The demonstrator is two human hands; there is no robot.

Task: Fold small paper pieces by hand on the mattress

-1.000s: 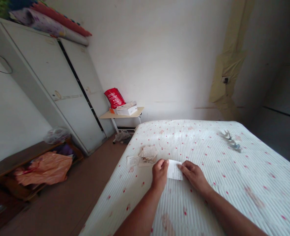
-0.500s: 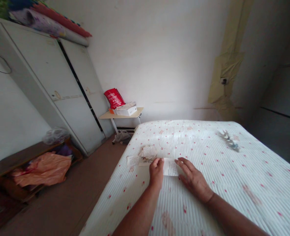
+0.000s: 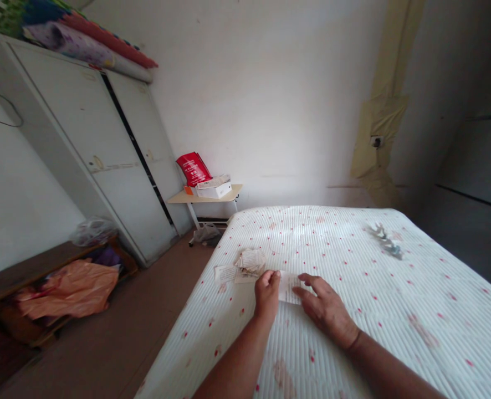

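A small sheet of printed paper lies between my hands, above the striped bed cover. My left hand pinches its left edge between thumb and fingers. At the paper's right side is my right hand, its thumb and forefinger apart, the thumb over the sheet's right part. Beyond my left hand sits a loose heap of printed papers, with another printed sheet flat at its left.
A grey twisted object rests on the bed's right part. Behind the bed's left corner, a small table holds a red bag and a white box. Cabinets stand at the left.
My right thumb has moved from below the paper's edge onto its right part, and the fingers have spread apart from it. My left hand still holds the sheet.
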